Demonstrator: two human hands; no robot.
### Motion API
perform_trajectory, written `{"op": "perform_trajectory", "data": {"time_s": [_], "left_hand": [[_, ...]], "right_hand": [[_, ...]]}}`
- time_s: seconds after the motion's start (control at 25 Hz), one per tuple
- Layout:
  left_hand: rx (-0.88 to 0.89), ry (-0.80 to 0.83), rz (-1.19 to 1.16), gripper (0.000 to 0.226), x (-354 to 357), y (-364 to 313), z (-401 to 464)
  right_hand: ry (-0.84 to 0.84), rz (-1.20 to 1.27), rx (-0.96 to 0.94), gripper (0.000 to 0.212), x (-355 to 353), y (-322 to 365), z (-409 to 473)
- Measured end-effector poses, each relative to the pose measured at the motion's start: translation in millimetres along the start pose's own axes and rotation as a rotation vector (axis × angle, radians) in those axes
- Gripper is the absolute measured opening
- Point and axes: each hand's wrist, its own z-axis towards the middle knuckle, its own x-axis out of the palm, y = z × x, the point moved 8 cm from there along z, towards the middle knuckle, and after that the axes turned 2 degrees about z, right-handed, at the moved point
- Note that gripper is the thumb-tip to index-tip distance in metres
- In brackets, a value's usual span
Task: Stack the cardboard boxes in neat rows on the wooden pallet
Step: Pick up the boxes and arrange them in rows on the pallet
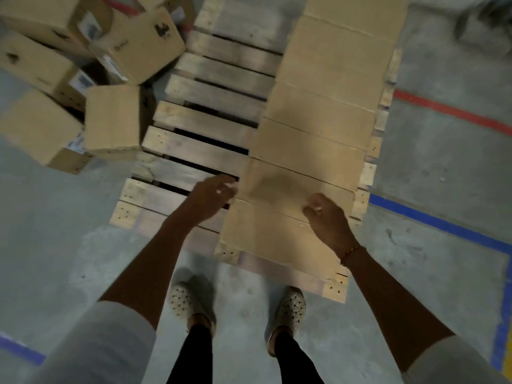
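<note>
Concrete floor w/ 1 pallet (194, 145), 7-box row (318, 128); both hands (213, 194) loose, holding nothing.

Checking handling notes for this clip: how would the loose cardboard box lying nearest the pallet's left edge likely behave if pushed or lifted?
The loose cardboard box looks rigid, with flat faces and crisp edges, so it should probably keep its shape. Resting flat on the concrete floor, it would likely slide rather than roll. Its weight cannot be judged; its compact shape suggests a two-handed lift.

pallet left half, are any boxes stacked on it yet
No, the pallet shows bare slats on its left half; one row of boxes lines its right side.
</note>
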Motion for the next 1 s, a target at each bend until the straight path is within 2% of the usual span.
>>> {"op": "perform_trajectory", "data": {"time_s": [0.12,0.28,0.44,0.56,0.72,0.8,0.88,1.0], "left_hand": [[-0.052,0.039,-0.014,0.034,-53,51,-52],[-0.242,0.074,-0.091,0.039,-130,165,-102],[-0.366,0.041,-0.175,0.040,-219,278,-152],[-0.412,0.029,-0.155,0.038,-287,357,-187],[-0.557,-0.053,-0.152,0.032,-368,446,-219],[-0.591,-0.055,-0.125,0.031,-400,472,-217],[-0.540,-0.008,-0.032,0.034,-430,485,-200],[-0.445,0.172,0.143,0.036,-459,500,-159]], "right_hand": [[0.304,-0.190,-0.079,0.025,66,70,-22],[0.508,-0.355,-0.107,0.028,163,160,-62],[0.546,-0.368,-0.070,0.005,251,242,-91],[0.549,-0.283,-0.067,0.009,317,298,-106],[0.633,-0.242,-0.002,0.001,392,358,-112],[0.669,-0.246,0.042,0.004,421,386,-101],[0.670,-0.251,0.052,0.011,451,413,-75],[0.685,-0.260,0.059,0.041,503,434,-11]]}}
